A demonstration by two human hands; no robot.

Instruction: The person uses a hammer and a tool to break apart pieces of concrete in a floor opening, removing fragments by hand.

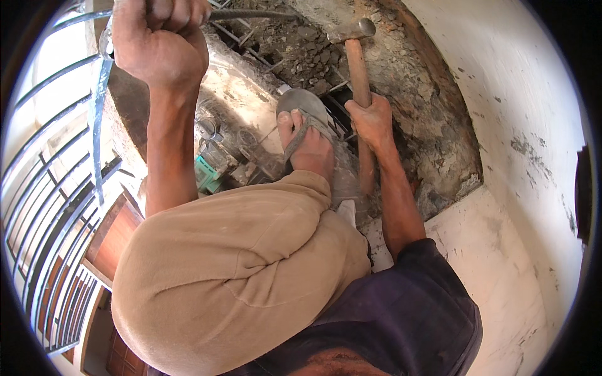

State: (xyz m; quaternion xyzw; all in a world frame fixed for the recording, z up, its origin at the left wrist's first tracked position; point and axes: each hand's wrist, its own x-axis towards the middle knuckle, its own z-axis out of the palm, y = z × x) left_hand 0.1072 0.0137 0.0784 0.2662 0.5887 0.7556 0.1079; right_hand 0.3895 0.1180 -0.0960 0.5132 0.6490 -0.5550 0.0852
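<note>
My right hand (371, 119) is wrapped round the wooden handle of a hammer (358, 72). Its worn metal head points away from me, over broken masonry, and the handle's end sticks out below my fist. At the upper left, my left hand (164, 44) is closed in a fist. A dark metal rod (254, 14) comes out of that fist toward the right. The fist hides how far the rod runs on the other side. Grey rubble (313, 53) lies beyond my sandalled foot (307, 141), with thin bare steel bars (254, 53) crossing the broken opening.
A metal railing (56, 163) curves along the left side. A pale, stained wall (520, 138) rises on the right beside rough broken masonry (433, 113). Near my foot lie a green object (207, 174) and coiled wire (210, 128). My bent knee (207, 269) fills the lower middle.
</note>
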